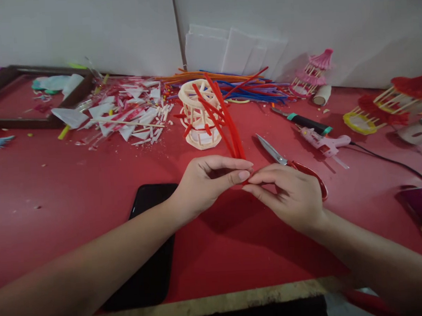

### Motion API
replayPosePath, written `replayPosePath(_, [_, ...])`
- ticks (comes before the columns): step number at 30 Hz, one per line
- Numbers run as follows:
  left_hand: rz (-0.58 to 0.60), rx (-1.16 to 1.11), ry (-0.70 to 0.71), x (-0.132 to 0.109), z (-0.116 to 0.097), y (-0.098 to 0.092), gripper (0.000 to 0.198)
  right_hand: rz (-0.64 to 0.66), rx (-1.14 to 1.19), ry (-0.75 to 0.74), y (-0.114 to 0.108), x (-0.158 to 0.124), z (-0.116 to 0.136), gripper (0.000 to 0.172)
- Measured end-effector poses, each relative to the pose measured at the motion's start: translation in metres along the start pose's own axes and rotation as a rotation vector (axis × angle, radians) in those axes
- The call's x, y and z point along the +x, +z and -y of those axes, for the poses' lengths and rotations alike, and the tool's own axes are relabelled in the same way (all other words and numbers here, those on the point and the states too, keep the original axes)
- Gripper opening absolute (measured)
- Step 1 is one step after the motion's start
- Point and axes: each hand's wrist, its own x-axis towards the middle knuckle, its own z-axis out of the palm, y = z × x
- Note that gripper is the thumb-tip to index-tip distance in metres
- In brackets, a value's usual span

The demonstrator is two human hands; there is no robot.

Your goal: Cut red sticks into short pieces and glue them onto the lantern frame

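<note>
Several red pipe cleaners (235, 137) rise from between the thumb and fingers of my left hand (212, 179), their upper ends fanned out. My right hand (290, 191) pinches the lower ends of the same bunch, its fingertips close against the left thumb. Just behind them stands a small pale lantern-like frame of sticks (200, 113), with red bits around its middle. Red-handled scissors (272, 149) lie beyond my right hand, partly covered by it. Under my left forearm is a black phone-like slab (150, 255), partly hidden.
Paper and stick scraps (131, 115) are heaped at the back left beside a dark wooden frame (49, 121). Coloured pipe cleaners (264, 91) lie along the wall. A pink glue gun (323, 142) with its cord, a pink tower (311, 75) and a red-roofed model (388, 104) occupy the right.
</note>
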Motion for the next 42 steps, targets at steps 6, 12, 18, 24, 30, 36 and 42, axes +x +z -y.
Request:
replayPosePath(6, [-0.200, 0.152, 0.182, 0.000, 0.002, -0.003, 0.012, 0.234, -0.059, -0.049, -0.020, 0.009, -0.023, 0.016])
replayPosePath(12, [-0.350, 0.206, 0.350, 0.006, -0.011, -0.010, 0.012, 0.715, -0.111, -0.184, -0.036, 0.005, -0.040, 0.023])
replayPosePath(18, [-0.465, 0.004, 0.534, 0.026, -0.048, -0.030, 0.013, 0.686, -0.042, -0.134, -0.032, 0.003, -0.040, 0.022])
replayPosePath(24, [-0.512, -0.209, 0.376, 0.052, -0.052, -0.074, 0.017, 0.597, 0.029, -0.087, -0.030, 0.008, -0.041, 0.020])
replayPosePath(30, [-0.440, -0.344, 0.237, 0.057, -0.041, -0.070, 0.025, 0.365, 0.035, 0.070, -0.024, 0.009, -0.045, 0.022])
replayPosePath(36, [-0.374, -0.334, 0.208, 0.054, -0.034, -0.066, 0.022, 0.113, 0.246, 0.385, -0.012, 0.014, -0.043, 0.019])
replayPosePath(42, [-0.452, -0.385, 0.182, 0.058, -0.026, -0.076, 0.023, 0.055, 0.242, 0.409, -0.006, 0.046, -0.050, 0.016])
